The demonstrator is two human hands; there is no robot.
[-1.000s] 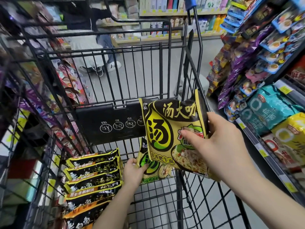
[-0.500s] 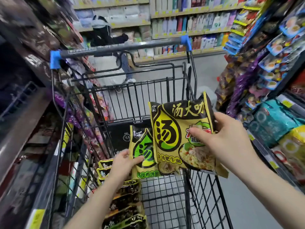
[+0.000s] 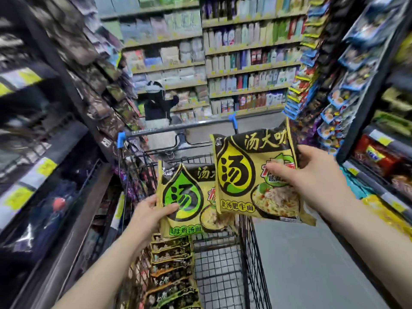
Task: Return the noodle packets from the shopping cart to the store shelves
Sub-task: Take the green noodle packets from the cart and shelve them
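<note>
Currently: two noodle packets held above the shopping cart (image 3: 249, 253).
My left hand (image 3: 147, 216) pinches the green packet (image 3: 185, 197), my right hand (image 3: 312, 177) the yellow packet (image 3: 252, 175); light, crinkly, brittle inside, I judge: grip edges.

person in dark top (image 3: 157, 107), bottles on far racks (image 3: 249, 56)

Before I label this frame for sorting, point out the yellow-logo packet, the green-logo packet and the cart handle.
Yellow-logo packet (image 3: 236, 175): head view, round logo.
Green-logo packet (image 3: 183, 197): head view, drop logo.
Cart handle (image 3: 178, 128): head view, grey bar.
</note>
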